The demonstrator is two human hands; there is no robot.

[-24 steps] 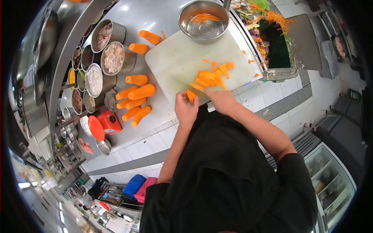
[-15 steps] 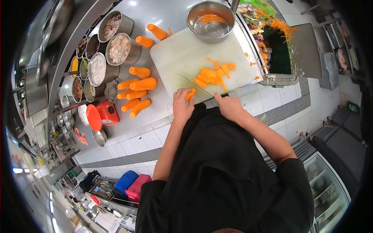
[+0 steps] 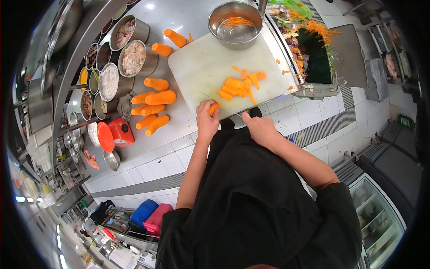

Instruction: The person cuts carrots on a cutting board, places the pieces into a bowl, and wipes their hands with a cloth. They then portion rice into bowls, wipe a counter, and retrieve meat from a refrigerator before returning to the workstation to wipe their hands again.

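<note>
Likely slicing at frame centre: pinching carrot (image 3: 214, 109) in left hand (image 3: 207, 124), gripping knife (image 3: 238, 114) in right hand (image 3: 261, 130). For next cut, keep carrot steady.

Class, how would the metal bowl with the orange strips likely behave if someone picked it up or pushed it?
The bowl looks like shiny metal, so it should stay stiff when gripped. It is probably light for its size, holding just a few orange strips. Those lie loose, so they might slide if it tilts.
</note>
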